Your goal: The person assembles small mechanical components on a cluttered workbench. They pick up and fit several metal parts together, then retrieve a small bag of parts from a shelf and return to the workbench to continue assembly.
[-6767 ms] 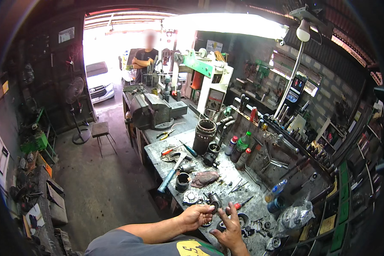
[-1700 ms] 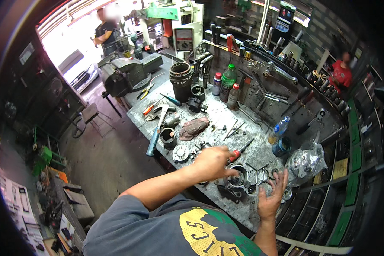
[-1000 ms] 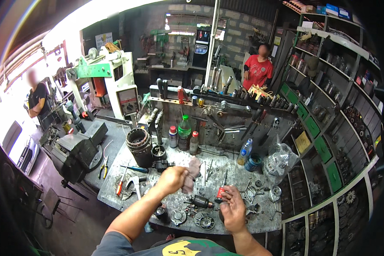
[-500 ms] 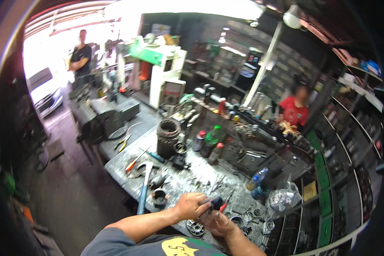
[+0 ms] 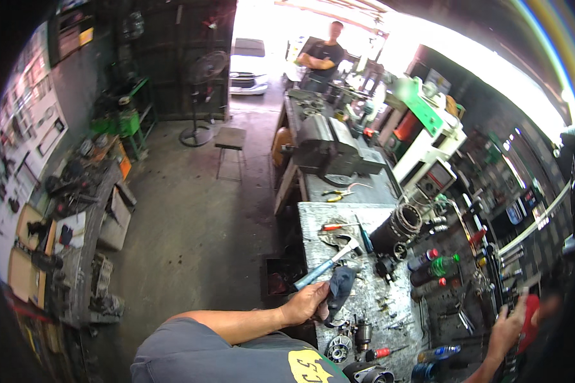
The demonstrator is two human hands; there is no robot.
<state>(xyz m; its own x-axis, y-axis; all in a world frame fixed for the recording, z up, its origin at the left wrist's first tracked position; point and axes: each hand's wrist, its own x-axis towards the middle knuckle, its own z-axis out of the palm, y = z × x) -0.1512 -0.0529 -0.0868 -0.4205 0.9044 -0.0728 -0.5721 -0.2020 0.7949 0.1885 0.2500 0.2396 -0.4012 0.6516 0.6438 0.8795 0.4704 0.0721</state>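
My left hand [image 5: 305, 304] is closed around a dark cloth [image 5: 342, 285] that bulges above the fingers, over the near left part of the metal-topped workbench [image 5: 395, 300]. A claw hammer [image 5: 326, 265] with a blue handle lies just beyond it. Close by are a round slotted metal part [image 5: 340, 348], a ribbed cylindrical part [image 5: 364, 334] and a red-handled screwdriver [image 5: 379, 353]. Far to the right, my right hand [image 5: 508, 327] reaches out, its fingers apart. I see nothing in it. A person in a red shirt [image 5: 529, 324] shows partly behind it.
A large dark cylinder [image 5: 396, 230] and bottles [image 5: 436, 267] stand along the bench's far side. Pliers [image 5: 338, 193] lie beyond. Another person [image 5: 322, 57] stands by the doorway. A stool [image 5: 230, 139] and a fan [image 5: 197, 131] stand on the floor at left.
The view has swung left. My hands, together before, are now apart: the left keeps the dark cloth and the right has moved away to the right.
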